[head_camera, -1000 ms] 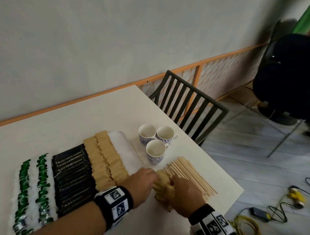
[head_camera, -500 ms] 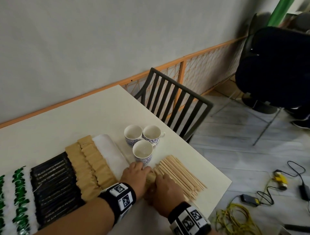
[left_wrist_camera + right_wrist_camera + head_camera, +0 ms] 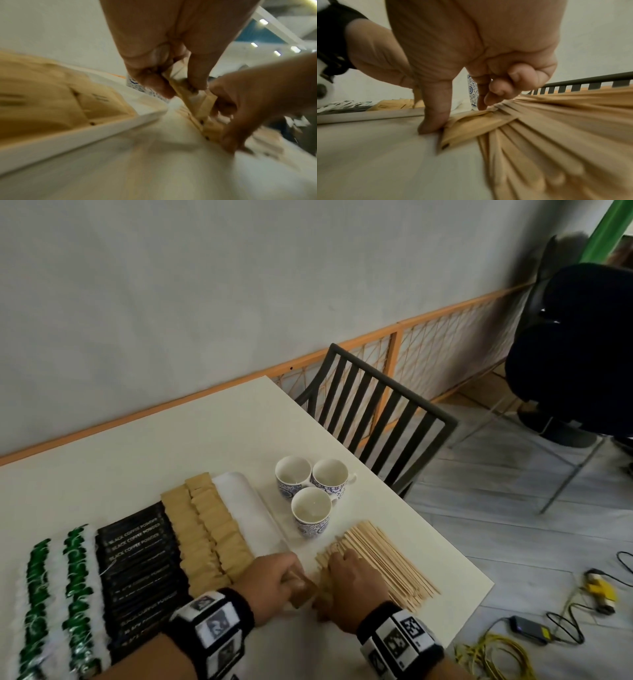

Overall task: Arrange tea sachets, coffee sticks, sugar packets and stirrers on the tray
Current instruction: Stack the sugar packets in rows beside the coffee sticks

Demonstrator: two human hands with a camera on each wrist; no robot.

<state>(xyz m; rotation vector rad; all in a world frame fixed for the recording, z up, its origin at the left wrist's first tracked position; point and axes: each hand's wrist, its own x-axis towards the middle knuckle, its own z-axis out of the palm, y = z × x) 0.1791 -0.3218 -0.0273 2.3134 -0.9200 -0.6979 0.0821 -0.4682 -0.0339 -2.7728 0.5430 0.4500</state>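
A white tray (image 3: 239, 501) holds green tea sachets (image 3: 54, 594), black coffee sticks (image 3: 137, 559) and two rows of brown sugar packets (image 3: 205, 535); a bare strip runs along its right side. Just right of the tray, my left hand (image 3: 291, 577) pinches a few loose brown sugar packets (image 3: 303, 595) between thumb and fingers (image 3: 154, 88). My right hand (image 3: 337, 570) grips the rest of that loose stack (image 3: 471, 128) on the table, thumb (image 3: 433, 121) at its edge. Wooden stirrers (image 3: 387, 563) lie fanned on the table under and beside the right hand.
Three blue-patterned cups (image 3: 311, 508) stand close behind the hands, between tray and stirrers. The table's right edge (image 3: 445, 542) is near the stirrers. A dark slatted chair (image 3: 376, 412) stands beyond that edge. Cables lie on the floor.
Both hands stayed at the loose packets beside the stirrers. The left hand has drawn a few packets up and apart from the stack under the right hand.
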